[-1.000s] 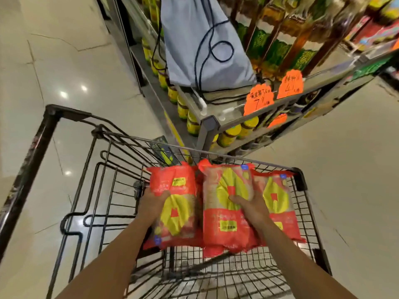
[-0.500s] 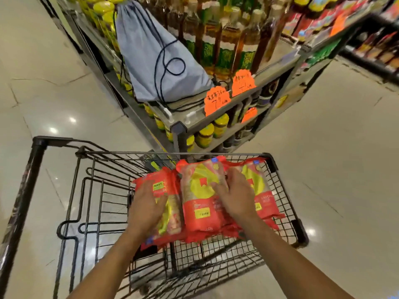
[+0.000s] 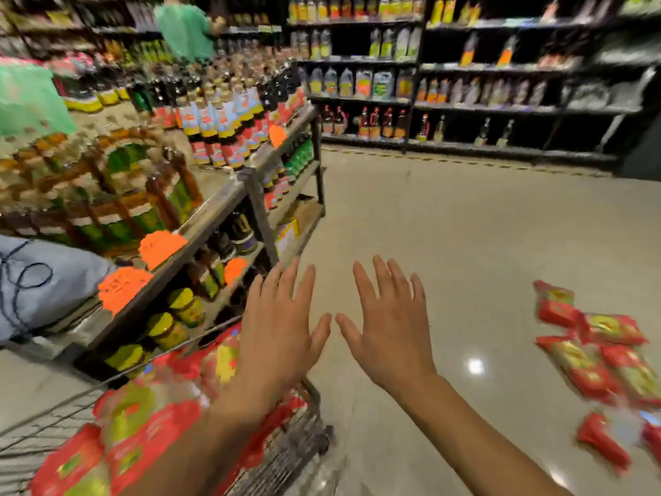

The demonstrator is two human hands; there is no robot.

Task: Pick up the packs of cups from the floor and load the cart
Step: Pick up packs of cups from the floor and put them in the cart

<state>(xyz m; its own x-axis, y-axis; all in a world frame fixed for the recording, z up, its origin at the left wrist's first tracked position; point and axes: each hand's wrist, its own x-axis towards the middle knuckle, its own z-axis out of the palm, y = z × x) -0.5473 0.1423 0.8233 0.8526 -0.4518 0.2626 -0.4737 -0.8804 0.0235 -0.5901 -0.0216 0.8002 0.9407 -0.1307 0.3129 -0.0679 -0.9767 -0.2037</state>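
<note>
Head view, heavily motion-blurred.

Packs of cups, two groups. Packs in the cart: red plastic wrap with yellow-green panels, lying flat and overlapping, filling the basket at lower left. Count not readable through the blur; at least three, probably. Packs on the floor: same red and yellow-green wrap, scattered at the right edge of frame, some overlapping, some apart. The lowest ones are smeared and partly cut by the frame edge.

Hands. Left hand: palm down, fingers spread, holding nothing, raised above the far right corner of the cart. Right hand: palm down, fingers spread, holding nothing, over bare floor just beside the left hand. Thumbs nearly meet between the two hands. Both forearms bare.

Cart: dark wire basket; only its right rim and far corner are sharp enough to make out.

Edges and room. Shelf unit stands just beyond the cart on the left, with bottles on top, jars on the lower tier and orange price tags on its front edge. A grey drawstring bag rests on it at far left. Floor: pale, glossy, open from the cart's right side across to the scattered packs and back to the dark wall shelves of bottles. A person in a green top stands in the far aisle, well apart.
</note>
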